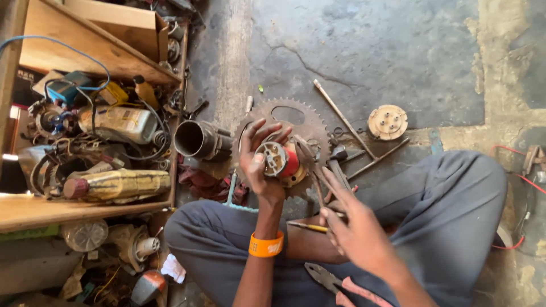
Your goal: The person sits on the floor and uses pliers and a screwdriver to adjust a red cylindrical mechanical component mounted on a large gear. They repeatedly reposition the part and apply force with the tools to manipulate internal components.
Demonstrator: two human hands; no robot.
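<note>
One coil part [277, 161] held; two pliers [311, 170].

head-worn view, looking straight down, close

We see a cracked concrete floor [369, 45] carrying a rusty sprocket [310, 122], a metal rod [343, 117], a round disc [387, 121] and a dark pipe [196, 139].

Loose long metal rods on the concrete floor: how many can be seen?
2. One long metal rod runs diagonally from the upper middle toward the round tan disc; a second shorter metal rod lies below that disc, near the knee. Others may be hidden among the clutter.
</note>
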